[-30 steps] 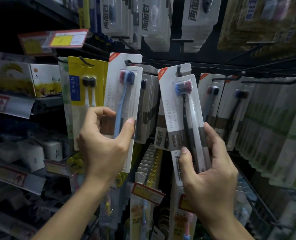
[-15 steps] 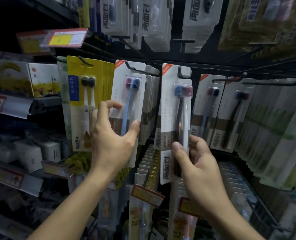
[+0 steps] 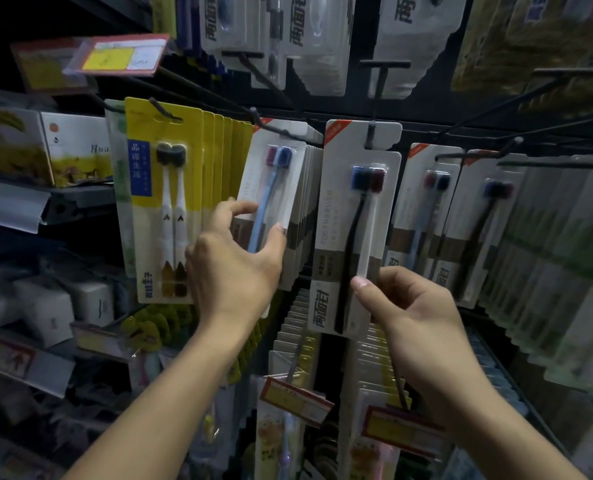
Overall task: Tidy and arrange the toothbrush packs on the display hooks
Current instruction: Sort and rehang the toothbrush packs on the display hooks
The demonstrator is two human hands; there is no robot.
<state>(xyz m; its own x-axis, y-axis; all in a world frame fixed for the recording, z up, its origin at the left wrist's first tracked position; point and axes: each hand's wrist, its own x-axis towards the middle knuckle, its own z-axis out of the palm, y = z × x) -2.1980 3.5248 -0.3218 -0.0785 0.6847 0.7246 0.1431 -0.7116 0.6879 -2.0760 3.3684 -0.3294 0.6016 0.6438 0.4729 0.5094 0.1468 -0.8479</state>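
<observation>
A white pack with a blue toothbrush (image 3: 270,199) hangs at the front of a row on a black hook (image 3: 270,124). My left hand (image 3: 236,268) pinches its lower part between thumb and fingers. To the right, a white pack with a black and a white toothbrush (image 3: 353,216) hangs from another hook (image 3: 371,133). My right hand (image 3: 405,310) grips the bottom of this pack, thumb on its front.
Yellow twin-brush packs (image 3: 160,202) hang to the left; more white packs (image 3: 426,216) and green-white packs (image 3: 547,258) hang to the right. Price tags (image 3: 295,400) stick out on lower hooks. Boxed goods sit on shelves at far left (image 3: 45,150). More packs hang above.
Both packs went from being held off the hooks to hanging on them. My hands slid lower on the packs and the right pack now hangs straight.
</observation>
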